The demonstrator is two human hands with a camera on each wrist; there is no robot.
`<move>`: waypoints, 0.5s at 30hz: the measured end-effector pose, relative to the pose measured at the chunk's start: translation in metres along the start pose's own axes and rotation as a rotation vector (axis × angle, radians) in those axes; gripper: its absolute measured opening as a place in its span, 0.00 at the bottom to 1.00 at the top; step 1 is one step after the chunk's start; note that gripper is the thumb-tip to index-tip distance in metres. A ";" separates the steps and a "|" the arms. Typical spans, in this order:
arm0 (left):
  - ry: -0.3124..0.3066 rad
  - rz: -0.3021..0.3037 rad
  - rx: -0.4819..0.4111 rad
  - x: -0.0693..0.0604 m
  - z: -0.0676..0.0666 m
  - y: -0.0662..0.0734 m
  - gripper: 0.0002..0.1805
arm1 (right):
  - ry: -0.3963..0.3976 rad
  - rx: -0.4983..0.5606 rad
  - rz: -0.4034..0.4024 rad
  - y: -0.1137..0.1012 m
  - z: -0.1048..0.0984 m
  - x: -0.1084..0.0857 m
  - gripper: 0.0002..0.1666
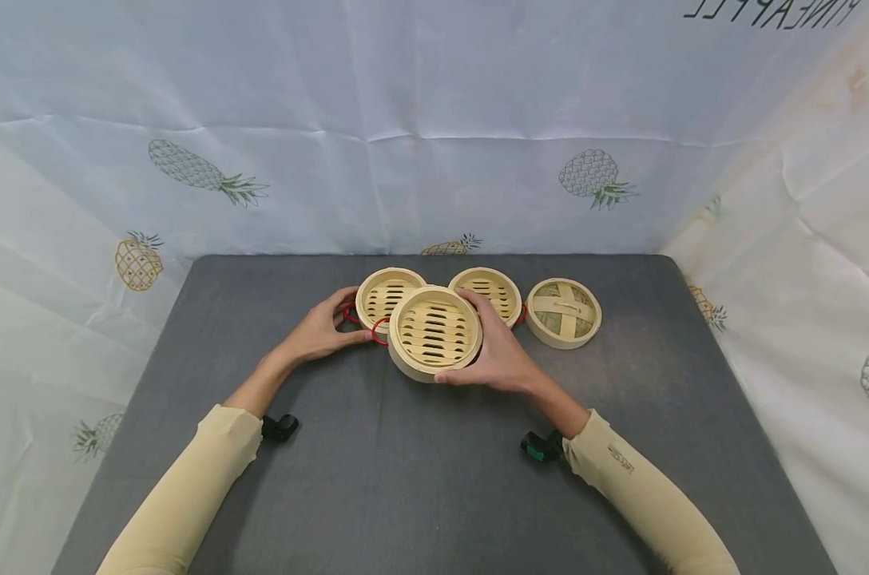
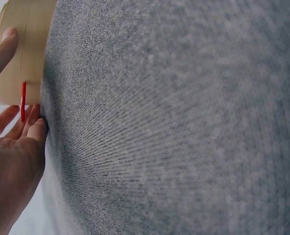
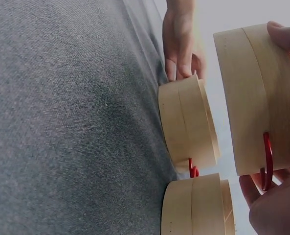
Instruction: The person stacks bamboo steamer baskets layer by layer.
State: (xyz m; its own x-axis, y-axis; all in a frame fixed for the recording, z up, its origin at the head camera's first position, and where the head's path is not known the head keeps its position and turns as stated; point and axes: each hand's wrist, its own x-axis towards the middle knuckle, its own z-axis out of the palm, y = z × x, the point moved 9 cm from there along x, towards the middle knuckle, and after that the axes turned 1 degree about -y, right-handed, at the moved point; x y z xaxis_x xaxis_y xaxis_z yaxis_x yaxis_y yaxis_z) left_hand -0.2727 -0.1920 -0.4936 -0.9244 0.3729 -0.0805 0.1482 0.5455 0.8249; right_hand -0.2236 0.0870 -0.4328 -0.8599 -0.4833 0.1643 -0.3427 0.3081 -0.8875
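Observation:
My right hand [image 1: 502,347] holds a round bamboo steamer basket [image 1: 434,329] off the table, thumb on its near side and fingers round the far side. In the right wrist view, the raised basket [image 3: 252,98] shows its smooth wall and a red loop. At the left end of the row, my left hand [image 1: 323,327] grips another steamer basket [image 1: 386,299]. Its thumb lies along the wall in the left wrist view, and the fingers [image 2: 34,129] curl beside a red loop. The raised basket covers part of this one from the head camera.
A third slatted basket [image 1: 495,289] stands to the right on the dark grey table [image 1: 420,463]. Beside it is a lidded steamer [image 1: 564,311] with a woven top and a cross strap. A pineapple-print cloth [image 1: 406,184] hangs behind the table.

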 end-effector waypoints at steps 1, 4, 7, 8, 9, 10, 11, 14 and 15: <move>-0.002 0.004 -0.004 0.000 0.001 0.000 0.53 | 0.001 -0.001 0.004 0.000 0.000 0.000 0.75; -0.007 0.017 -0.026 0.000 0.002 0.001 0.52 | 0.011 -0.003 0.009 0.000 0.000 0.003 0.75; -0.006 0.023 -0.045 0.001 0.002 0.001 0.52 | 0.021 -0.010 0.009 -0.001 0.000 0.005 0.74; -0.007 0.027 -0.048 0.001 0.002 0.002 0.52 | 0.024 -0.016 0.010 -0.001 0.000 0.007 0.74; -0.005 0.025 -0.053 0.001 0.002 0.002 0.51 | 0.027 -0.020 0.011 -0.001 0.000 0.007 0.75; -0.007 0.026 -0.060 0.001 0.002 0.002 0.52 | 0.028 -0.022 0.012 -0.002 0.000 0.008 0.75; -0.007 0.028 -0.063 0.001 0.002 0.002 0.52 | 0.030 -0.026 0.012 -0.002 0.000 0.009 0.75; -0.009 0.031 -0.069 0.001 0.002 0.002 0.52 | 0.032 -0.035 0.012 -0.002 0.000 0.012 0.75; -0.009 0.029 -0.071 0.001 0.002 0.002 0.52 | 0.032 -0.038 0.013 -0.002 0.000 0.013 0.75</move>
State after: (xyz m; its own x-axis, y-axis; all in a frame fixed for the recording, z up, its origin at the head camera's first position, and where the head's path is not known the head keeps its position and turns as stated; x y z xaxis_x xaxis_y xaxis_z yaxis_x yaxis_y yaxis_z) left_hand -0.2729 -0.1890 -0.4933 -0.9169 0.3943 -0.0610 0.1487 0.4797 0.8647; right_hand -0.2336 0.0799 -0.4290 -0.8758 -0.4529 0.1672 -0.3452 0.3455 -0.8726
